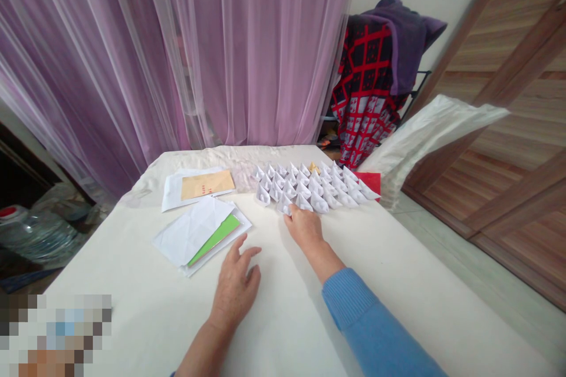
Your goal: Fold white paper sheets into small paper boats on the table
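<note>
Several white folded paper boats (317, 203) stand in close rows at the far right of the table, with one yellow boat (314, 168) in the back row. At the front row, my right hand (306, 230) has its fingers closed on a white paper boat (283, 205), partly hidden behind the fingertips. My left hand (234, 285) hovers above the table with its fingers apart, holding nothing. Just beyond its fingertips lies a stack of white paper (188, 235) with a green sheet (215, 240) showing between the layers.
Farther back on the left, a tan envelope (206, 184) rests on white sheets (172, 191). Something flat and red (371, 179) sits beside the boats at the table's right edge. A pale cloth covers the table (398, 283). A large water bottle (39, 235) stands at left.
</note>
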`<state>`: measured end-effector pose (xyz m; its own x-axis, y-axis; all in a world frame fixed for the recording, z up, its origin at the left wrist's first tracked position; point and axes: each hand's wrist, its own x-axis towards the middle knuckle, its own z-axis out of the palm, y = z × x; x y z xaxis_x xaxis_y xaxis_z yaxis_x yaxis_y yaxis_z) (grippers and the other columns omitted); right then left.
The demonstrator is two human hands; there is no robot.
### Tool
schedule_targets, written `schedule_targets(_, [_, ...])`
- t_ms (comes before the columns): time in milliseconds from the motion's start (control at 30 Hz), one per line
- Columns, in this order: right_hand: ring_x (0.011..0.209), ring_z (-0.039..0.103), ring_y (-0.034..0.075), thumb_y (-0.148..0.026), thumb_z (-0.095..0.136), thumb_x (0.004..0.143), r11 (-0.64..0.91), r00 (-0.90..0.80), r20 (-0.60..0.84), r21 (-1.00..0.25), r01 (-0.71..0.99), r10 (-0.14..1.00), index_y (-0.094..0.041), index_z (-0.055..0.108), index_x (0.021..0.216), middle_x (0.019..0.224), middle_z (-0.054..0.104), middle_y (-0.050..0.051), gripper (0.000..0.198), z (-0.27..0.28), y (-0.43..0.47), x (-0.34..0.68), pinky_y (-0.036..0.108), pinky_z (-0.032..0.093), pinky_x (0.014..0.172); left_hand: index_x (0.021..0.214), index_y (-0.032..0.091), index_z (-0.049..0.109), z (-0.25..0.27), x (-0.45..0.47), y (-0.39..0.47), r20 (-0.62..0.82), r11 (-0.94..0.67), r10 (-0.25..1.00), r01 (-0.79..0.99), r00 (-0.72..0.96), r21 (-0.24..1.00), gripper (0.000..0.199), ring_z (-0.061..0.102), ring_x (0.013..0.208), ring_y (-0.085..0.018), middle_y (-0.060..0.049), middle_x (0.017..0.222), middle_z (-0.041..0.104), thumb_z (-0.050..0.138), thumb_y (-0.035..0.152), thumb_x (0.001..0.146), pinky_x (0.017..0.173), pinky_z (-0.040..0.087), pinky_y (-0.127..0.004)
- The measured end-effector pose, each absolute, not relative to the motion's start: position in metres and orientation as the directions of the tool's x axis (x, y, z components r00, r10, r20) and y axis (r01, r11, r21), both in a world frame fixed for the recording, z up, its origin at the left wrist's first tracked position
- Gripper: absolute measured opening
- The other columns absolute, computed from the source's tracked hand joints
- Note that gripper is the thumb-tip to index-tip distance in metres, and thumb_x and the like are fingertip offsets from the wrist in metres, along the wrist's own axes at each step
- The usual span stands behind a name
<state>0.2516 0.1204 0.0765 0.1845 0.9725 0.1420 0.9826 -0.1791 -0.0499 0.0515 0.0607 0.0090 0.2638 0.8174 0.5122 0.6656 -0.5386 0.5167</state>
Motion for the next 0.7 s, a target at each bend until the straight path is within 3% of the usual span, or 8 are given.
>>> schedule_targets(167, [0.083,0.071,0.022,-0.03,0.047,0.093,-0.182,0.186,0.103,-0.051,0.982,0.977,-0.021,0.055,0.128,0.088,0.075,0.01,0.037,0.073,0.092,0.251,0.027,0.046,0.069,0.109,0.023,0.063,0.008,0.052,0.061,0.517,-0.538,0.816,0.666,0.258,0.517,0.033,0.052,0.125,-0.027,-0.012,0.14,0.047,0.049,0.013,0.081,0.1,0.048,-0.047])
schedule_targets(367, [0.083,0.07,0.019,-0.026,0.047,0.093,-0.168,0.182,0.069,-0.173,0.971,0.981,-0.022,0.053,0.131,0.089,0.076,0.004,0.039,0.053,0.057,0.253,0.025,0.043,0.069,0.109,0.023,0.063,0.005,0.051,0.063,0.507,-0.536,0.819,0.676,0.27,0.505,0.032,0.053,0.124,-0.028,-0.012,0.139,0.048,0.048,0.014,0.081,0.1,0.048,-0.048])
schedule_targets(567, [0.087,0.068,0.014,-0.022,0.05,0.091,-0.144,0.194,0.143,-0.3,0.943,0.971,-0.025,0.063,0.114,0.096,0.074,0.0,0.027,0.038,0.052,0.253,0.022,0.039,0.071,0.107,0.023,0.064,0.001,0.049,0.068,0.5,-0.541,0.82,0.664,0.279,0.516,0.031,0.057,0.12,-0.026,-0.012,0.136,0.052,0.047,0.015,0.082,0.098,0.05,-0.045])
schedule_targets(700, [0.08,0.066,0.013,-0.022,0.048,0.092,-0.134,0.182,0.188,-0.243,0.961,0.965,-0.025,0.066,0.096,0.089,0.073,-0.001,0.018,0.031,0.053,0.251,0.022,0.036,0.066,0.104,0.023,0.065,0.001,0.049,0.071,0.483,-0.538,0.828,0.643,0.283,0.544,0.03,0.059,0.117,-0.024,-0.009,0.132,0.057,0.047,0.015,0.081,0.098,0.05,-0.042])
